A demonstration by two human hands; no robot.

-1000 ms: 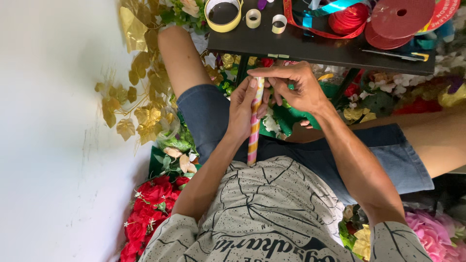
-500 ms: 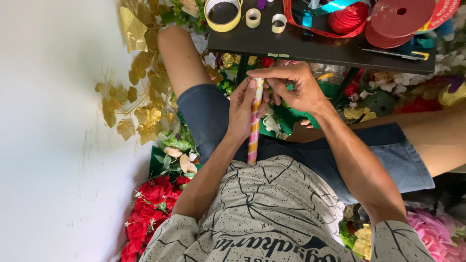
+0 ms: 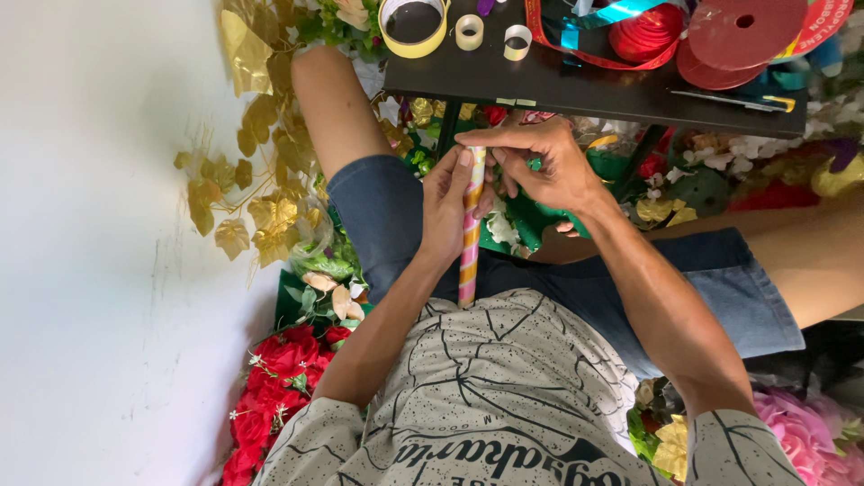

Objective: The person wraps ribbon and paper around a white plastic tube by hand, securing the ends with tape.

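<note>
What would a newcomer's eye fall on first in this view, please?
Probably the striped stick at centre, gripped along its side by the left hand while the right hand pinches its top end. Next, the red ribbon spools on the black table above, and red artificial flowers at lower left.

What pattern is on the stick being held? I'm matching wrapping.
Spiral stripes of pink, yellow and white on the stick; head view.

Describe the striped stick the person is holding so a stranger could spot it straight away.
Start at the black table loaded with tape rolls and red ribbon spools at the top of the view. Just below its near edge, over the person's lap, the left hand and right hand meet. Between them runs the striped stick, the only long, thin, straight thing there, banded in pink, yellow and white among loose artificial flowers.
</note>
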